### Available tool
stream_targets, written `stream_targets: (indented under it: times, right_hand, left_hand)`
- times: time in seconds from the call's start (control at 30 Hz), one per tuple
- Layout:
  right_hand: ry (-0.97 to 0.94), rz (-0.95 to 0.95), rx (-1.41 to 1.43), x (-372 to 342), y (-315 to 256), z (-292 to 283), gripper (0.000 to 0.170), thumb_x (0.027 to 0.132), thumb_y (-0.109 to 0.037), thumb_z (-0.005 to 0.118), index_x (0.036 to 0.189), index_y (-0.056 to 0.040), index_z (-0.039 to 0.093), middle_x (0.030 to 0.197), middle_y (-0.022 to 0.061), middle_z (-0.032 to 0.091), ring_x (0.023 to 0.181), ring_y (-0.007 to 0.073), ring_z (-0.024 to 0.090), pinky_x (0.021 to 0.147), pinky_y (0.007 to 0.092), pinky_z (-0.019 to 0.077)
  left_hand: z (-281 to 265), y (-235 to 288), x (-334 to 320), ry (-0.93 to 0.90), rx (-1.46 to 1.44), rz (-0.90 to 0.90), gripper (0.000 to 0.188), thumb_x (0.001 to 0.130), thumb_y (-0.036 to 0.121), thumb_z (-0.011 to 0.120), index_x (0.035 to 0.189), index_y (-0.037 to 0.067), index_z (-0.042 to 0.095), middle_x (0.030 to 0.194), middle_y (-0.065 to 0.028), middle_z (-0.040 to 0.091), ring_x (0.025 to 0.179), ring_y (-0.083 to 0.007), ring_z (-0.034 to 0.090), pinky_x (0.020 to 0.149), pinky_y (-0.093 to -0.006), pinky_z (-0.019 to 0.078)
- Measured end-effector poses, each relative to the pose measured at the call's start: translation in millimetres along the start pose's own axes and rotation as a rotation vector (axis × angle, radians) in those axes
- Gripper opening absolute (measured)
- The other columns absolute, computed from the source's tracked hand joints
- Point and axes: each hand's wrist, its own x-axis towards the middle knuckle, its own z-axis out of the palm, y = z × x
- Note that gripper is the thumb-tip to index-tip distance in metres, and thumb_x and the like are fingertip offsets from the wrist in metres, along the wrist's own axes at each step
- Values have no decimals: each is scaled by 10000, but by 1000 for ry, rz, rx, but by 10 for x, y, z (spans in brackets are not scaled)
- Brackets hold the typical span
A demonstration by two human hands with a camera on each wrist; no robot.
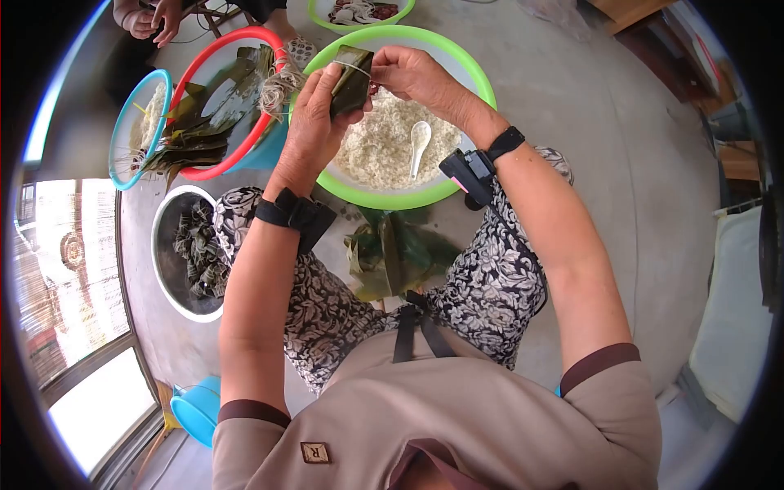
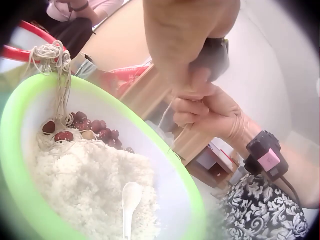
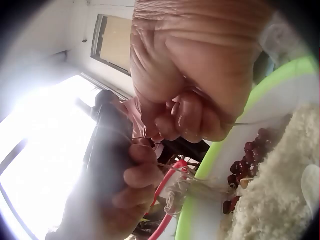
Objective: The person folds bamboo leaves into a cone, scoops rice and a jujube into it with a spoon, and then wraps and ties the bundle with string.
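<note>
My left hand [image 1: 313, 122] grips a leaf-wrapped rice dumpling [image 1: 351, 86], held up over the far part of the green-rimmed basin [image 1: 478, 73]. A pale string [image 1: 353, 67] runs across the dumpling's green leaf. Close beside it, my right hand [image 1: 425, 82] has its fingers curled in and pinches the string, whose loose end [image 3: 245, 123] trails from the fist in the right wrist view. Below both hands the basin holds white rice [image 1: 371, 143], a white spoon [image 1: 420, 147] lying on it, and red dates [image 2: 102, 132] along one side.
A bundle of string [image 1: 280, 88] hangs over the rims between the basin and a red-rimmed tub [image 1: 245, 155] of leaves. Wrapped dumplings [image 1: 200, 253] fill a white-rimmed bowl at left. Leaves [image 1: 392, 253] lie between my knees. Another person's hands [image 1: 155, 20] show at top left.
</note>
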Motion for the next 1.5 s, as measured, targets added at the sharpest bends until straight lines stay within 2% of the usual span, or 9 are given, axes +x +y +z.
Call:
stream_targets:
  times: [0.03,0.17,0.37,0.57,0.9,1.0,1.17,1.23,1.5]
  right_hand:
    - [68,-39,-44,0,-6,45,191,929,-210,626,926,-19,624,826,24,638,760,80,588,651,199,462]
    - [149,-118,-81,-31,-37,167,229,919,-229,626,919,-1,617,808,27,628,713,78,563,611,206,445]
    - [127,96,247,-53,-2,145,362,879,-358,660,950,-5,617,792,31,600,618,65,487,542,223,387]
    - [261,26,-103,-76,-56,281,363,862,-313,689,969,19,590,858,40,611,759,81,549,660,238,451]
    - [213,63,-42,-39,-2,191,333,872,-241,682,1030,35,584,916,67,629,823,109,581,715,255,480]
    - [197,42,63,-59,-28,164,298,893,-205,659,1038,43,583,929,76,635,841,119,597,736,261,500]
    - [207,29,71,-63,-7,161,226,915,-151,626,1015,49,591,931,87,652,875,133,634,786,266,527]
    - [236,-56,-75,-86,11,167,208,917,-229,640,981,-32,621,761,-46,557,623,22,433,545,201,358]
    - [291,-82,-390,-145,43,147,151,912,-175,630,898,-25,637,712,-47,572,653,34,489,593,231,422]
  left_hand:
    - [-38,-35,29,10,-94,7,330,1002,337,502,1096,23,539,917,-86,635,752,-154,624,602,-237,469]
    - [-4,-40,48,91,-126,29,334,991,341,532,1083,20,527,900,-93,639,721,-158,618,583,-243,464]
    - [-4,-158,126,228,63,129,316,972,302,580,1023,7,478,837,-92,616,645,-134,593,539,-231,439]
    - [10,-230,138,279,206,106,316,984,326,549,1088,32,500,934,-66,607,739,-135,597,643,-266,511]
    - [44,-120,70,204,26,11,276,998,264,520,1130,21,521,968,-67,611,865,-156,622,706,-277,525]
    - [94,-74,19,101,106,142,314,965,255,580,1119,-4,489,978,-96,619,836,-172,629,730,-297,507]
    - [-33,-111,94,39,-152,-8,272,941,149,594,1153,-6,519,1047,-99,632,900,-193,634,776,-328,525]
    - [-160,-71,128,42,-207,-25,255,941,132,590,1146,-6,527,1047,-100,635,905,-193,631,781,-329,527]
    - [-249,-130,140,90,-246,-17,195,960,142,550,1098,4,557,995,-112,644,870,-209,618,788,-408,519]
